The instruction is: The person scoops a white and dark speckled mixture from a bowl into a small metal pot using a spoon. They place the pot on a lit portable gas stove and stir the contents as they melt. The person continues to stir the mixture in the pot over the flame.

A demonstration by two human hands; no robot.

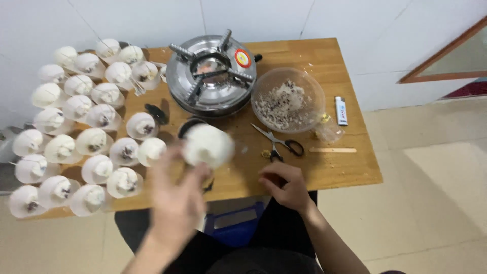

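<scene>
My left hand point(175, 198) is raised over the front edge of the wooden table point(335, 167) and holds a white cup-shaped piece point(208, 145), blurred by motion. My right hand point(285, 185) rests on the table's front edge with fingers curled; whether it holds something small I cannot tell. Black-handled scissors point(281, 143) lie just beyond my right hand. A clear bowl point(287, 99) with a pale crumbly mix stands behind them.
Several white cup-shaped pieces point(81, 147) cover the left half of the table. A round steel burner point(212, 75) stands at the back middle. A white lighter point(341, 110) and a flat wooden stick point(332, 150) lie at the right. Tiled floor lies to the right.
</scene>
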